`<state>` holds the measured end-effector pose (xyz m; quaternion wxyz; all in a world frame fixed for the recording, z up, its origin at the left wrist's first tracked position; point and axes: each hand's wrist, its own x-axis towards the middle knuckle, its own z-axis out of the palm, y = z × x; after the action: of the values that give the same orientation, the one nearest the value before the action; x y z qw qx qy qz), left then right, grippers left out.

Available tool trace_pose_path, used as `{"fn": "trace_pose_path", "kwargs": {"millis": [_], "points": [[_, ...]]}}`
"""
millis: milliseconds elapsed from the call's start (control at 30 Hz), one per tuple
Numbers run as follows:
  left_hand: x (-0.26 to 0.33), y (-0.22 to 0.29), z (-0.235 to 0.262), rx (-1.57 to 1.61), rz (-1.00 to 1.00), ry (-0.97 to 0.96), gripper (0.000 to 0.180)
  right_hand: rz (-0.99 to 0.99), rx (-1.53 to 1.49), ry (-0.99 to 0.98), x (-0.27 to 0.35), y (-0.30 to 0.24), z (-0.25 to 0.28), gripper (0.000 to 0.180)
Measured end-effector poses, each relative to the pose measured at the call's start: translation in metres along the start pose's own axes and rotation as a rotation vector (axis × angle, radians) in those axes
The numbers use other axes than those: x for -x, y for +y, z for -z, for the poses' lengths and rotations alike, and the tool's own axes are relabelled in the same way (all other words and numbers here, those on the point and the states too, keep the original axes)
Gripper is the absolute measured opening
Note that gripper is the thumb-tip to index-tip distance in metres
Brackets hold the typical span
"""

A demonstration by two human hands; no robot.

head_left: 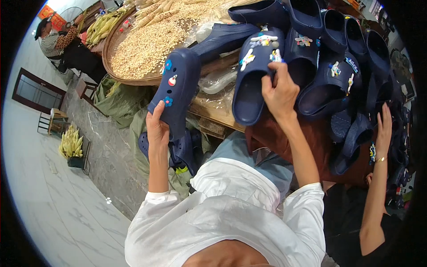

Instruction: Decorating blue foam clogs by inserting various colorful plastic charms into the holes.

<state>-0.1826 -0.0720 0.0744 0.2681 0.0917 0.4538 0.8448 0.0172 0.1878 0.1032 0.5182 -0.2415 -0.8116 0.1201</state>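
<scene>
My left hand (158,129) is closed round the end of a navy clog (181,80), held tilted away from the table. Blue flower charms and a red-and-white one dot its upper. My right hand (282,89) grips a second navy clog (249,98) at the edge of its upper, thumb by the foot opening and fingertips close to a white character charm (275,55). More white charms sit on that upper. Beside it lie other navy clogs (327,84) with similar charms, heaped along the table's right side.
A round woven tray (106,58) of corn kernels stands at the back left. Plastic-wrapped items lie on the wooden table (227,113). A co-worker's hand (383,129) reaches among the clogs at right. Another person (66,44) is at far left. More clogs (182,149) hang below the table.
</scene>
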Motion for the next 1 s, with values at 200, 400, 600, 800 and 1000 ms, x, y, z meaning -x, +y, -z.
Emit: {"fn": "trace_pose_path", "kwargs": {"millis": [200, 400, 600, 800, 1000], "points": [[0.001, -0.013, 0.016, -0.049, -0.047, 0.068, 0.03, 0.004, -0.123, -0.038, 0.038, -0.031, -0.021, 0.037], [0.004, -0.02, 0.011, -0.038, -0.037, 0.123, 0.029, -0.096, -0.184, -0.034, 0.07, -0.03, -0.06, 0.036], [0.006, -0.039, 0.012, -0.054, -0.046, 0.111, 0.032, -0.232, -0.17, -0.25, 0.09, -0.035, -0.075, 0.044], [0.006, -0.039, 0.013, -0.132, -0.048, 0.144, 0.034, -0.324, -0.272, -0.311, 0.1, -0.028, -0.064, 0.053], [0.01, -0.012, 0.056, -0.175, -0.008, 0.11, 0.038, -0.303, -0.286, -0.315, 0.116, -0.022, -0.067, 0.061]]}}
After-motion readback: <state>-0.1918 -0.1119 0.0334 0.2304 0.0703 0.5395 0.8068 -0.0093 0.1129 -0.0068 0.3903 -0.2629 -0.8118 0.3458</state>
